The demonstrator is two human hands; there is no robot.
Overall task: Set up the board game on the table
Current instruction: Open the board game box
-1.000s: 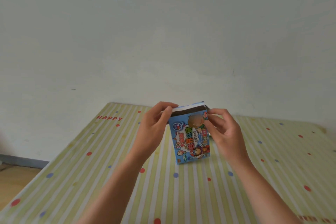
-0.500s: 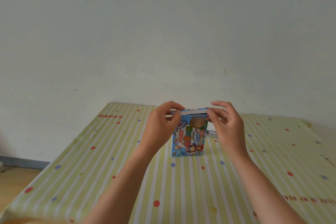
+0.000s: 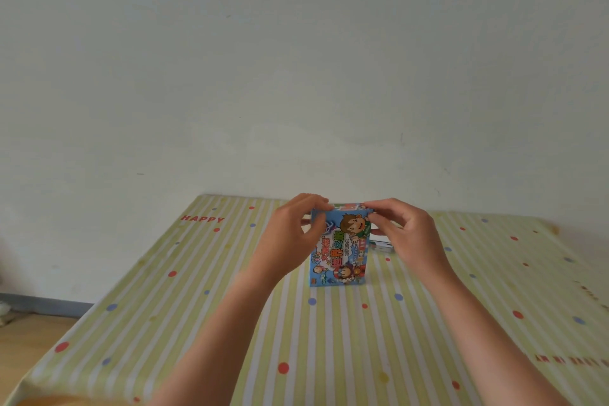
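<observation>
A blue board game box (image 3: 339,252) with cartoon children on its front stands upright on its short end near the middle of the table. My left hand (image 3: 293,234) pinches its upper left corner. My right hand (image 3: 403,232) pinches its upper right corner. The fingers of both hands lie over the box's top edge, which looks closed. The lower part of the box rests on the striped cloth.
The table (image 3: 230,323) wears a green-and-white striped cloth with coloured dots and the word HAPPY at the far left. A small white object (image 3: 382,242) lies behind the box on the right, partly hidden by my right hand. A plain wall rises behind the table.
The box has come down from a tilted hold to stand upright on the table. Its open top flap has been pressed down. Both hands have stayed at its top corners.
</observation>
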